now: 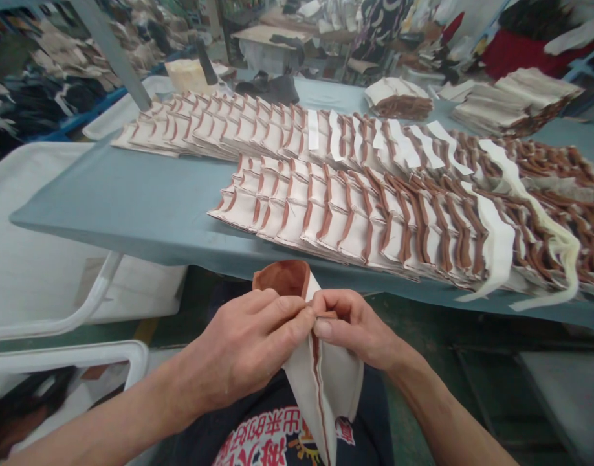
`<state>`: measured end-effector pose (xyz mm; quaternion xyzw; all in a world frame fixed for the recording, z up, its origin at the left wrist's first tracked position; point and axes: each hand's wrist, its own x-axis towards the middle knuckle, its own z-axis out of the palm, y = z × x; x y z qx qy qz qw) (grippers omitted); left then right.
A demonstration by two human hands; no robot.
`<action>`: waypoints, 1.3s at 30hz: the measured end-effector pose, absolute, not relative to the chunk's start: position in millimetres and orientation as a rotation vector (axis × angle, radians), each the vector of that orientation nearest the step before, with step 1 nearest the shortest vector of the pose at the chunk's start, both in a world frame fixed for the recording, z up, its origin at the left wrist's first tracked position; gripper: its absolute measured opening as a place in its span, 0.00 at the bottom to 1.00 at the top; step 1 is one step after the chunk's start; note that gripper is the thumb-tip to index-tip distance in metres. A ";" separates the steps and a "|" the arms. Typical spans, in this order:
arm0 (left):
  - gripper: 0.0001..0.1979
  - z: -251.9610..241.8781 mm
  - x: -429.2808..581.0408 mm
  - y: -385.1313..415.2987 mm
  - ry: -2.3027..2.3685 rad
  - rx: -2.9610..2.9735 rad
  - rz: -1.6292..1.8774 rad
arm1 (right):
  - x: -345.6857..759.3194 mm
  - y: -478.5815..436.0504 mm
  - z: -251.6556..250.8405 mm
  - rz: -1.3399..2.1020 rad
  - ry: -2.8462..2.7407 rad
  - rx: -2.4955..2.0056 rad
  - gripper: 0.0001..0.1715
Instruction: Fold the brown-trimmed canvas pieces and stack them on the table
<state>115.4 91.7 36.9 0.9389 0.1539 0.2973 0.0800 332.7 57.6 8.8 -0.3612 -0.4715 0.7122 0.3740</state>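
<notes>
Head view: below the near edge of the table [132,207], left hand [248,343] and right hand [352,327] pinch the fabric piece [326,388] at its seam, seemingly to keep its edges matched.

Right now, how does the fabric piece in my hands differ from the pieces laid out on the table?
The fabric piece hangs folded, pinched between your left hand and right hand; the laid-out pieces lie flat on the table. The fabric piece is single, with its brown top opened into a cup; the laid-out pieces overlap in rows, showing only brown edges. Both are cream cloth with brown trim.
</notes>
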 end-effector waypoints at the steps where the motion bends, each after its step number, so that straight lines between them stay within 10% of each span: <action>1: 0.10 37.0 116.2 89.0 0.477 2.825 0.897 | 332.8 56.0 6.6 1.840 -1.176 -0.930 0.31; 12: 0.15 39.4 112.9 80.7 0.522 2.363 0.897 | 346.3 51.3 28.9 1.721 -1.424 -1.037 0.27; 23: 0.22 74.1 130.7 122.2 0.453 1.950 0.227 | 357.3 48.2 58.5 0.659 -2.181 -1.006 0.11; 39: 0.15 52.3 147.9 117.8 0.538 2.288 0.321 | 372.9 48.8 58.3 0.866 -2.293 -1.279 0.16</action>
